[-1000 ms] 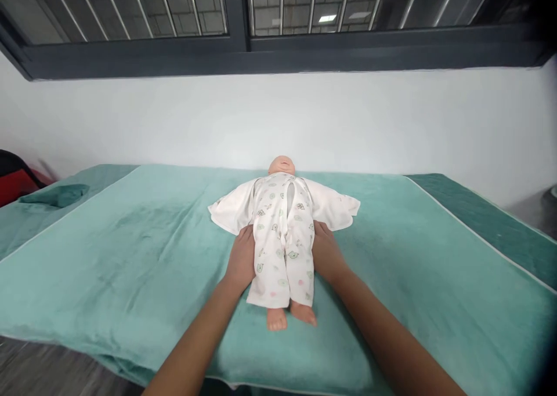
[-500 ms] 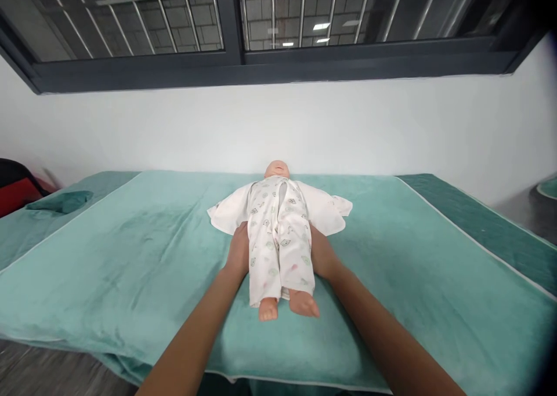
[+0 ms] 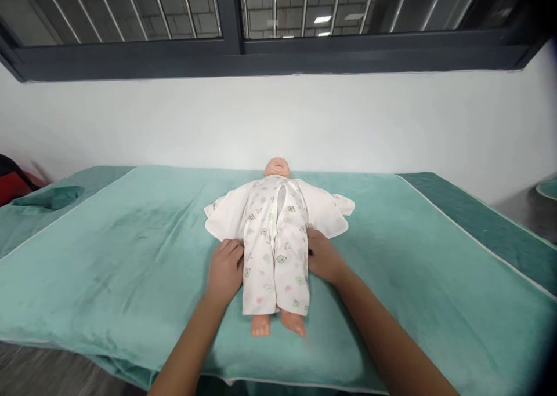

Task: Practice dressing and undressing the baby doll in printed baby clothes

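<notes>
A baby doll lies on its back, head towards the wall and bare feet towards me. It wears a white top with its sides spread out and white printed trousers. My left hand rests beside the trouser leg on the left; its fingers are curled and their tips are hidden against the cloth. On the opposite side, my right hand is closed at the trouser edge near the thigh, with its fingertips partly hidden.
A green plush cover spreads under the doll. Behind it stand a white wall and a dark-framed window with bars. A red and black item sits at the far left, near a rumpled green cloth.
My left hand has drawn back towards me and out a little from the trousers. The doll's legs now lie straighter, and the trouser legs reach lower and slightly left in view.
</notes>
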{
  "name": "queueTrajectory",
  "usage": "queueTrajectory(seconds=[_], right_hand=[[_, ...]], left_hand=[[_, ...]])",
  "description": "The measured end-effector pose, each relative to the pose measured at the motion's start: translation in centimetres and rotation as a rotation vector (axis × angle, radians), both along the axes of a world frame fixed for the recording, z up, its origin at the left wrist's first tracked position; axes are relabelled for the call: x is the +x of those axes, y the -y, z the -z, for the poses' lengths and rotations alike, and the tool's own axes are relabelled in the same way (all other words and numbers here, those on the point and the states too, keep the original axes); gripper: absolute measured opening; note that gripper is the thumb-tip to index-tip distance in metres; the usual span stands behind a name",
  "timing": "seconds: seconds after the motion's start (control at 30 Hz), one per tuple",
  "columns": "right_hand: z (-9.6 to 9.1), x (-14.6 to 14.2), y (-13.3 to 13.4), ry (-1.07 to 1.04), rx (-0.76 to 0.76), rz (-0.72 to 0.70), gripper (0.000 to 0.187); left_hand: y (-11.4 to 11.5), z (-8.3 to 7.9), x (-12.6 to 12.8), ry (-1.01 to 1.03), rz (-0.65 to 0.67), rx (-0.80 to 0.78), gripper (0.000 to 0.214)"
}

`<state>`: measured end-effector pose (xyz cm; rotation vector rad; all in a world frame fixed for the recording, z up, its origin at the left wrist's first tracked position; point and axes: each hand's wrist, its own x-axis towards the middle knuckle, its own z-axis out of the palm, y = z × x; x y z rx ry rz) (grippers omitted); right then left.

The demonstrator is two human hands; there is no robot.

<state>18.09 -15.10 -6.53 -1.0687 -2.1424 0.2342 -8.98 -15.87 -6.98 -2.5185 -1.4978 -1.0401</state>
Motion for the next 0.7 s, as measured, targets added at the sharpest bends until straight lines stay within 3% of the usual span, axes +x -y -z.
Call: queueTrajectory(seconds=[0.17,0.33,0.47,0.6,0.7], right_hand=[[-0.2,0.7,2.1,-0.019,-0.057,0.037,0.022],[-0.1,1.1,6.1,-0.144,-0.13,0.104,0.013],[0.6,1.0,9.3,-0.245,-0.228,0.119,0.013],[0.9,0.6,11.2,-0.245,-0.269,0.104,0.02],[0.7,0.2,11.8,-0.229,-0.286,0.047,0.024]], left_hand=[[1.7,0.3,-1.3,0.114,0.052,-0.091,0.022],[4.5,0.3,-1.9,0.219,0.086,-0.232,0.014],[7.5,0.5,-1.8,0.315,0.127,-0.378,0.026],[9.6,0.8,-0.9,0.319,0.127,-0.37,0.049],[10.0,1.1,0.0,0.371,0.072,-0.337,0.041]])
